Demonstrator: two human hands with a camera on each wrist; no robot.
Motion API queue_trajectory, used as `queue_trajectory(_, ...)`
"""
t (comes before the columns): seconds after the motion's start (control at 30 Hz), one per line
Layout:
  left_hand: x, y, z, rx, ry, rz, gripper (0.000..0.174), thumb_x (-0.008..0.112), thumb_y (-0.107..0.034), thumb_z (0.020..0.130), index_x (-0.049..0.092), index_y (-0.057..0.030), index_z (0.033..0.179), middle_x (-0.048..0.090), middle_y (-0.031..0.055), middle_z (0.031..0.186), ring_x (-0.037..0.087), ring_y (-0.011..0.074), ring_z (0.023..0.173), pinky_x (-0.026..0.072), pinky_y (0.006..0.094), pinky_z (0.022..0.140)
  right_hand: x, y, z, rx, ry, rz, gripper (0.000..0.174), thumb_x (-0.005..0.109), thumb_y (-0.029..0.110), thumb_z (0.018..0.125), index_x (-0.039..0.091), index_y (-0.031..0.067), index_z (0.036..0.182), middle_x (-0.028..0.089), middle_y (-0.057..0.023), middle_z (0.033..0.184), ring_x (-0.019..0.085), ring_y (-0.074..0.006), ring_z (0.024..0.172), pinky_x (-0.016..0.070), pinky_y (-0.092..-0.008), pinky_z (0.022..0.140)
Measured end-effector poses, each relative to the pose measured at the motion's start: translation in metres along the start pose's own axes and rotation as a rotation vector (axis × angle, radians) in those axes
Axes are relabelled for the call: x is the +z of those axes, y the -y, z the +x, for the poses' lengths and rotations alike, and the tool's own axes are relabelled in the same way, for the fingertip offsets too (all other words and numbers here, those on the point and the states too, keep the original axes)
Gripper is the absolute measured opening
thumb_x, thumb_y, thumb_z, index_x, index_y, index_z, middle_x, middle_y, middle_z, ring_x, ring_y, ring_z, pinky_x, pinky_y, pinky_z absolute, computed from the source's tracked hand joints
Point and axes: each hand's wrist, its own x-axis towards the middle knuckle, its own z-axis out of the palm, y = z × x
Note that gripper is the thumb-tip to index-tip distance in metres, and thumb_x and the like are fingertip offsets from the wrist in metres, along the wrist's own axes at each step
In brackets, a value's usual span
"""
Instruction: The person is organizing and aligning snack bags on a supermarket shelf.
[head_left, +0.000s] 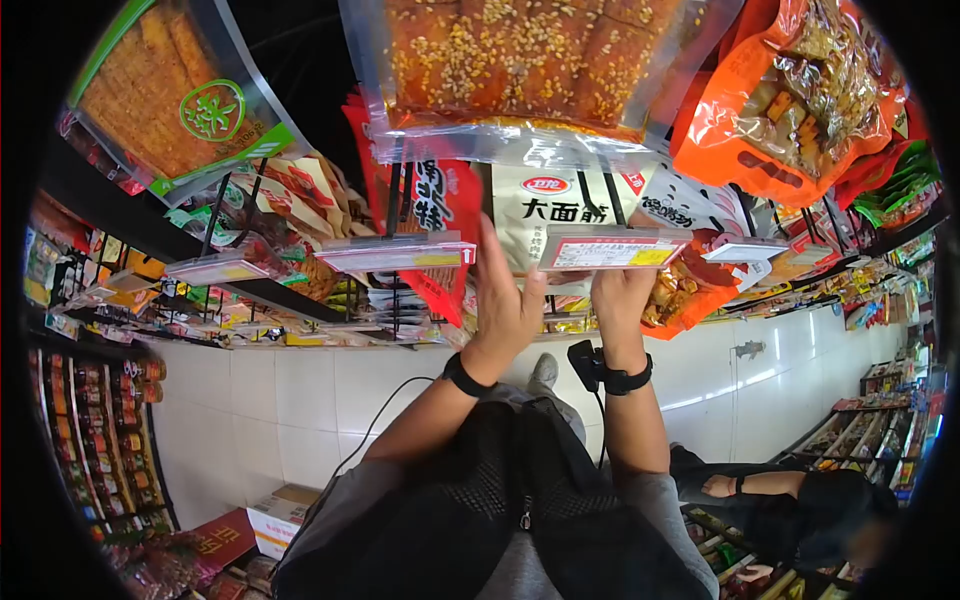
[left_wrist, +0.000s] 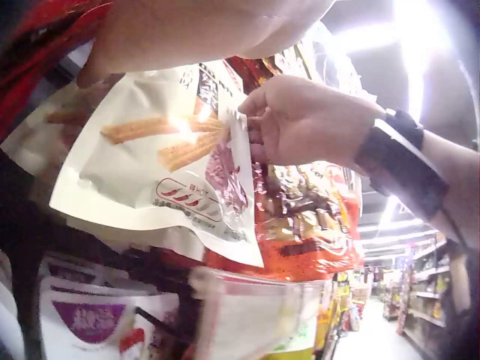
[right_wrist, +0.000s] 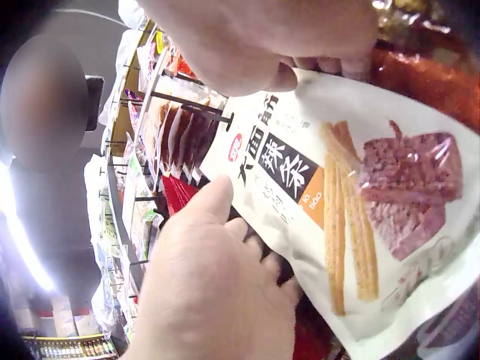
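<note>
A white snack bag (right_wrist: 300, 187) printed with brown spicy strips hangs at the shelf front, between my two hands. In the right wrist view my left hand (right_wrist: 217, 277) holds its left edge, the thumb in front and the fingers passing out of sight behind the bag. My right hand (left_wrist: 307, 124) pinches the opposite edge with curled fingers in the left wrist view. From the head camera, the left hand (head_left: 505, 310) shows a long straight index finger beside the bag (head_left: 560, 205). A price tag (head_left: 618, 248) hides the fingertips of the right hand (head_left: 622, 300) there.
Red bags (head_left: 440, 210) hang to the left. A sesame-topped snack pack (head_left: 520, 65) is close above, with an orange bag (head_left: 725, 135) to its right. Black hooks and price tags stick out in front. Behind are a tiled floor (head_left: 290, 400) and another person (head_left: 800, 510) at right.
</note>
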Motion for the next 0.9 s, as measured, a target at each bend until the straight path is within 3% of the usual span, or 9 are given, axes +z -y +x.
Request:
queue_trajectory(0.17,-0.009,0.002,0.027,-0.079,-0.021,-0.108,0.077,0.052,-0.020,0.101,0.006,0.0077,0.156,0.020,0.0317,0.160,0.028,0.0383,0.147,0.0232,0.0408,0.119,0.008,0.002,0.001,-0.029,-0.009,-0.028,0.020,0.057,0.003,0.092,0.061,-0.0067,0.110,0.064,-0.0114,0.101,0.062,-0.0195,0.096,0.0484,-0.0329,0.087)
queue_trajectory(0.23,-0.010,0.001,0.027,-0.093,-0.027,-0.172,0.076,0.053,-0.015,0.099,0.008,0.0053,0.157,0.021,0.0285,0.160,0.029,0.0361,0.147,0.0239,0.0401,0.119,0.008,-0.001,0.002,0.015,0.040,-0.110,0.025,0.057,0.003,0.092,0.060,-0.0053,0.116,0.068,-0.0189,0.104,0.067,-0.0320,0.097,0.0508,-0.0377,0.085)
queue_trajectory(0.33,-0.016,0.003,0.026,-0.079,-0.003,-0.088,0.070,0.049,-0.019,0.103,0.011,0.0048,0.157,0.023,0.0246,0.161,0.030,0.0331,0.146,0.0242,0.0395,0.119,0.009,-0.018,-0.006,0.191,0.099,-0.041,0.026,0.057,0.003,0.092,0.060,-0.0051,0.116,0.067,-0.0212,0.102,0.067,-0.0338,0.096,0.0508,-0.0397,0.084)
queue_trajectory(0.43,-0.017,0.004,0.032,-0.119,-0.109,-0.234,0.074,0.036,-0.048,0.107,0.024,0.0087,0.153,0.034,0.0287,0.154,0.037,0.0360,0.142,0.0288,0.0406,0.115,0.006,-0.022,-0.011,0.092,0.174,-0.181,0.024,0.057,0.004,0.091,0.059,-0.0057,0.113,0.066,-0.0220,0.098,0.067,-0.0351,0.091,0.0510,-0.0424,0.080)
queue_trajectory(0.57,0.002,0.064,0.031,-0.455,-0.034,-0.497,0.073,0.020,-0.053,0.109,0.055,0.0052,0.135,0.063,0.0192,0.127,0.057,0.0219,0.118,0.0394,0.0332,0.106,0.011,-0.013,-0.030,0.277,0.171,-0.102,0.022,0.060,0.006,0.090,0.059,-0.0040,0.110,0.066,-0.0204,0.089,0.065,-0.0338,0.077,0.0508,-0.0402,0.071)
queue_trajectory(0.63,0.013,0.085,0.038,-0.572,-0.125,-0.141,0.079,0.022,-0.058,0.107,0.070,0.0042,0.104,0.072,0.0132,0.098,0.064,0.0191,0.096,0.0457,0.0327,0.097,0.008,-0.010,-0.035,0.289,0.125,-0.042,0.025,0.062,0.010,0.091,0.058,-0.0029,0.112,0.065,-0.0205,0.087,0.064,-0.0334,0.073,0.0503,-0.0396,0.067)
queue_trajectory(0.67,0.022,0.111,0.034,-0.285,-0.195,0.025,0.080,0.024,-0.062,0.105,0.070,0.0027,0.091,0.070,0.0088,0.086,0.065,0.0181,0.088,0.0489,0.0321,0.090,0.005,-0.015,-0.038,0.283,0.165,-0.120,0.024,0.061,0.011,0.092,0.058,-0.0028,0.112,0.065,-0.0203,0.086,0.063,-0.0333,0.072,0.0500,-0.0402,0.067)
queue_trajectory(0.83,0.012,0.090,0.028,-0.571,-0.091,-0.156,0.067,0.032,-0.054,0.107,0.067,0.0011,0.093,0.067,0.0092,0.088,0.063,0.0168,0.088,0.0483,0.0302,0.089,-0.006,-0.010,-0.036,0.246,0.188,-0.312,0.023,0.058,0.023,0.099,0.062,0.0005,0.103,0.067,-0.0235,0.079,0.066,-0.0401,0.072,0.0498,-0.0481,0.063)
queue_trajectory(0.9,0.009,0.082,0.015,-0.472,-0.018,-0.172,0.070,0.027,-0.056,0.106,0.058,0.0045,0.123,0.064,0.0244,0.120,0.058,0.0363,0.112,0.0409,0.0431,0.100,-0.011,-0.021,-0.037,0.223,0.168,-0.393,0.026,0.059,0.027,0.099,0.064,0.0018,0.100,0.067,-0.0231,0.077,0.066,-0.0411,0.071,0.0499,-0.0493,0.062)
